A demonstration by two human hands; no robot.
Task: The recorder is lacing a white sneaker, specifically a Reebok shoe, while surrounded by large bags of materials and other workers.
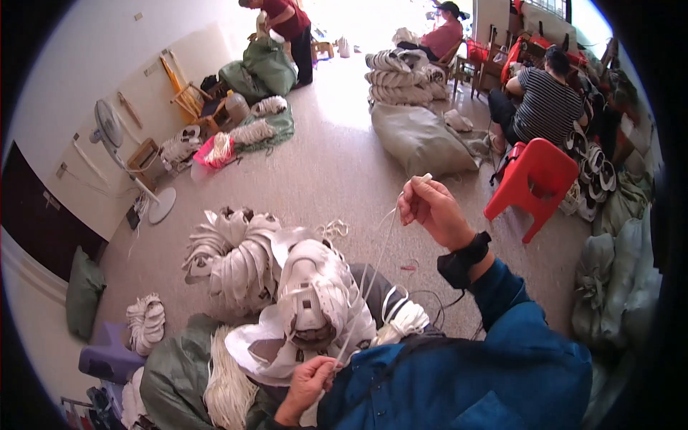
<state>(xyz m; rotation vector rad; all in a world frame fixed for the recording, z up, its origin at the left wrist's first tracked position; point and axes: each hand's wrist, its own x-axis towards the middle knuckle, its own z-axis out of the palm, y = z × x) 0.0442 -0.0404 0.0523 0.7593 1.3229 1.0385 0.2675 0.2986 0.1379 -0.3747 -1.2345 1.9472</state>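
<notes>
Blue jacket (459, 380) nearest; left grip (309, 385) pinches the lace (387, 226) near, right grip (438, 213) pinches it farther off, seemingly for tension.

White cord (368, 287) runs between two hands beside stacked white shoe uppers (315, 294).
The right hand (438, 213) pinches it right of centre; the left hand (309, 387) grips it at lower centre. A red stool (539, 179) stands at right, a fan (107, 123) at upper left, a dark green sack (175, 376) at lower left.
</notes>
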